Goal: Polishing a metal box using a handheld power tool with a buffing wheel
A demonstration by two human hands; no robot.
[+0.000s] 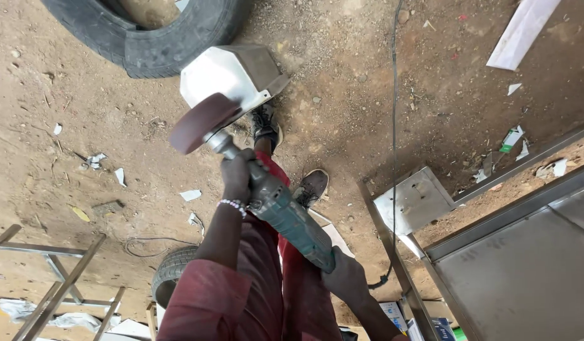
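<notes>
Nearest to camera, right hand (pixel 345 275) grips the rear of the angle grinder (pixel 285 215) & left hand (pixel 236 175) wraps its neck, long axis running up-left to the disc (pixel 202 122), touching the white metal box (pixel 232 76) on dirt.

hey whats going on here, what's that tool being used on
A person stands on a dirt floor holding an angle grinder in both hands: the left hand grips near the head, the right hand holds the rear of the body. Its reddish disc is at the edge of a white box-shaped metal piece, which rests on the ground by the person's shoes. A worn tyre lies just beyond, and a metal frame stands to the right.
</notes>
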